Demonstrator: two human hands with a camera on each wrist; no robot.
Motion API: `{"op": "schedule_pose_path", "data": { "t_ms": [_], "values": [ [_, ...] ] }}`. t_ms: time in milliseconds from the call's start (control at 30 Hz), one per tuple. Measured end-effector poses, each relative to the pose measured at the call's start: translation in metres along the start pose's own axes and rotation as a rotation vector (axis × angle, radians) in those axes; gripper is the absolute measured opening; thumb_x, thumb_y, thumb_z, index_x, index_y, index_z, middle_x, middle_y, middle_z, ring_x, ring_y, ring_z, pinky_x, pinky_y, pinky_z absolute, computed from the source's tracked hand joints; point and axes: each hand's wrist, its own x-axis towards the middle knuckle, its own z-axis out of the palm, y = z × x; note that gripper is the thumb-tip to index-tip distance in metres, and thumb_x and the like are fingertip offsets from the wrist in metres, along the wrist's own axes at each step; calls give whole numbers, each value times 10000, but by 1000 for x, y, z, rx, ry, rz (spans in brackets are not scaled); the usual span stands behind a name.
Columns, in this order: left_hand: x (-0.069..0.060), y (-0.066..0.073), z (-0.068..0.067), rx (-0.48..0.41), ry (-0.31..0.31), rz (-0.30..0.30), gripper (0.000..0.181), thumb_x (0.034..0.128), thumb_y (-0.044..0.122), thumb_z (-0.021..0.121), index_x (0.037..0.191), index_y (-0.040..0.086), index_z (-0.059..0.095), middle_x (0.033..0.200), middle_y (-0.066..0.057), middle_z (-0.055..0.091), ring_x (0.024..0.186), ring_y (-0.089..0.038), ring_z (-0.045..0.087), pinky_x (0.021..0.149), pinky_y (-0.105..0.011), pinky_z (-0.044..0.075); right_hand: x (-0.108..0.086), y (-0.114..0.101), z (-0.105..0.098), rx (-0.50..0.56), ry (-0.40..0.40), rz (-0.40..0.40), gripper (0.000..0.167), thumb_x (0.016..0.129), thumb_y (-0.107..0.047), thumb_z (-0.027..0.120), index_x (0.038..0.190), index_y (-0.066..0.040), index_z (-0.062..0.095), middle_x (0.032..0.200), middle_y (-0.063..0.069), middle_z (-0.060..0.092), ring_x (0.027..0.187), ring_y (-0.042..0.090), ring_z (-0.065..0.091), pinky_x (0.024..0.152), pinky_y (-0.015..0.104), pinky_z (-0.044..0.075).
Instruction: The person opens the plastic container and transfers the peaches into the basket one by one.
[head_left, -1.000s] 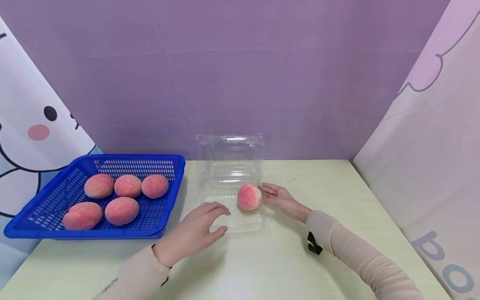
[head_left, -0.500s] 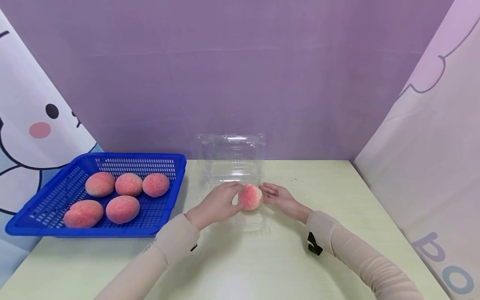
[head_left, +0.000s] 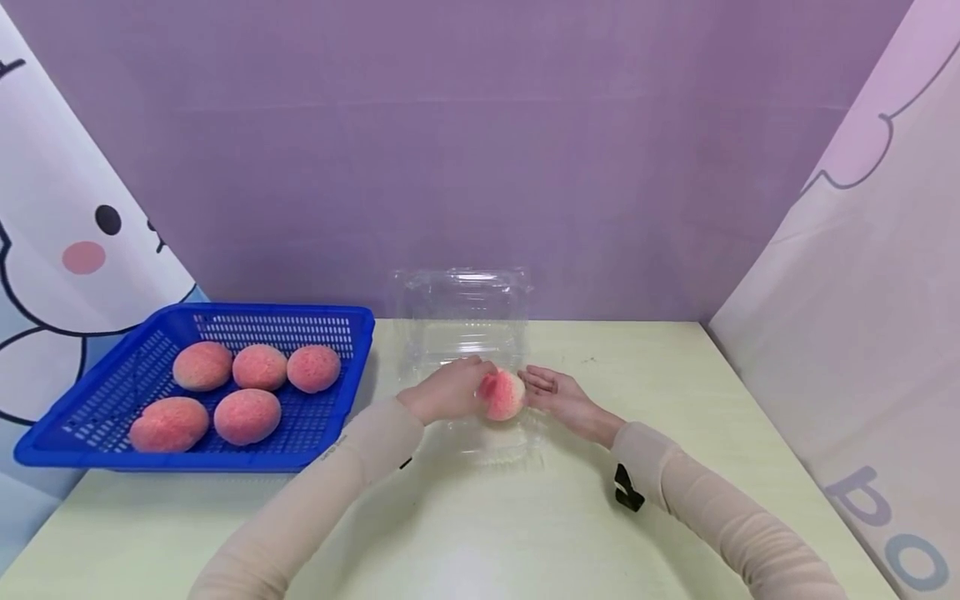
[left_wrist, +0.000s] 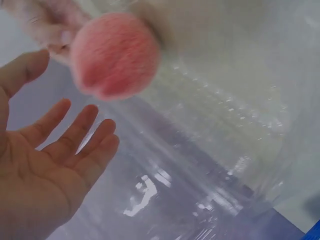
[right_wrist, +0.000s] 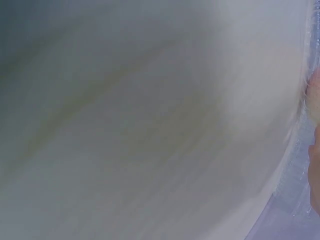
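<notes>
A pink peach (head_left: 506, 395) sits at the right side of a clear plastic clamshell box (head_left: 467, 333) whose lid stands raised at the back. My left hand (head_left: 453, 387) is at the peach's left side and partly covers it in the head view. In the left wrist view the thumb and loosely bent fingers (left_wrist: 82, 135) of that hand lie apart, with the peach just beyond their tips; contact is unclear. My right hand (head_left: 561, 396), fingers nearly straight, touches the peach's right side. A pale sleeve (right_wrist: 150, 125) fills most of the right wrist view.
On the left of the pale table (head_left: 615, 517) stands a blue plastic basket (head_left: 352, 392) with several peaches (head_left: 247, 417) inside. A purple cloth (head_left: 480, 142) hangs behind, and printed panels rise at both sides.
My left hand has moved right and forward from beside the box to the peach, and its wrist has turned. My right hand stays where it was against the peach.
</notes>
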Motion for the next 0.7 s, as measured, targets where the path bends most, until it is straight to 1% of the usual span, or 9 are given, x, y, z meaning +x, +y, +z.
{"op": "schedule_pose_path", "data": {
  "t_ms": [67, 167, 267, 400, 500, 600, 700],
  "values": [
    [3, -1, 5, 4, -15, -1, 458, 789, 209, 706, 1184, 32, 557, 1083, -111, 582, 966, -245, 567, 870, -374, 478, -1, -1, 0, 0, -3, -1, 707, 870, -46, 578, 1436, 33, 162, 1478, 196, 242, 1342, 326, 289, 1020, 322, 365],
    [7, -2, 9, 11, -41, -29, 555, 758, 230, 735, 1233, 46, 514, 1113, -114, 548, 975, -253, 567, 879, -381, 482, -1, -1, 0, 2, -3, 2, 711, 865, -45, 582, 1436, 29, 165, 1478, 189, 246, 1340, 325, 296, 1007, 304, 377],
    [12, -3, 10, 33, -96, -63, 666, 749, 223, 739, 1315, 51, 435, 1203, -140, 504, 1045, -280, 557, 924, -393, 469, -1, -1, -2, -1, 0, 3, 720, 860, -47, 589, 1437, 26, 165, 1477, 187, 250, 1339, 327, 299, 1007, 307, 379],
    [18, -6, 10, 62, -170, -107, 785, 748, 246, 734, 1398, 75, 329, 1299, -157, 448, 1145, -305, 508, 974, -420, 434, -1, -1, -3, -6, 6, 3, 723, 858, -59, 598, 1437, 20, 172, 1475, 184, 258, 1337, 326, 304, 1012, 326, 376],
    [22, -8, 10, 64, -197, -128, 824, 736, 248, 745, 1413, 95, 302, 1299, -138, 445, 1152, -302, 498, 975, -424, 429, -1, -1, -3, -6, 10, -2, 722, 856, -61, 604, 1436, 18, 182, 1474, 181, 262, 1336, 325, 306, 1011, 323, 379],
    [25, -9, 10, 58, -217, -132, 835, 734, 235, 749, 1419, 99, 293, 1300, -128, 444, 1161, -300, 491, 984, -422, 419, -2, 0, -3, -9, 19, -1, 715, 856, -61, 605, 1434, 16, 191, 1473, 180, 265, 1336, 320, 308, 1012, 320, 378],
    [27, -7, 11, 66, -241, -139, 844, 739, 222, 743, 1431, 104, 274, 1350, -146, 413, 1203, -311, 463, 1004, -431, 401, -3, 1, -2, -15, 31, 0, 705, 860, -62, 601, 1432, 20, 197, 1469, 183, 271, 1336, 318, 309, 1012, 317, 377]
  ]
}}
